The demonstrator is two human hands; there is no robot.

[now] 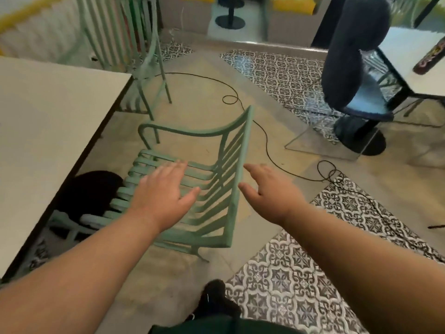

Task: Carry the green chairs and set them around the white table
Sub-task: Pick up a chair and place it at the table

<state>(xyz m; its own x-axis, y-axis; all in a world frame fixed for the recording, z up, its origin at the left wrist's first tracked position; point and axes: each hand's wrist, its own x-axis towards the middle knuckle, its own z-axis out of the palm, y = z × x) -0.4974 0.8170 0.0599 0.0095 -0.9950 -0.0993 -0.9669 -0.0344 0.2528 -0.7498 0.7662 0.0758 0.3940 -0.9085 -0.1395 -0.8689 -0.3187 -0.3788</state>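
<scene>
A green slatted metal chair (231, 150) stands on the floor beside the white table (48, 112), its seat facing the table's right edge. My left hand (166, 191) hovers open above the seat, fingers spread, holding nothing. Just to the right of the backrest's top rail, my right hand (267, 191) is open too, close to the rail but apart from it. A second green chair (149, 61) stands at the table's far corner, its backrest rising toward the top of the view.
A black cable (262, 138) snakes across the floor behind the near chair. The table's black round base (89, 191) shows under its edge. A person in dark trousers sits at another white table (423, 75) to the right. My dark shoe (216, 300) is at the bottom.
</scene>
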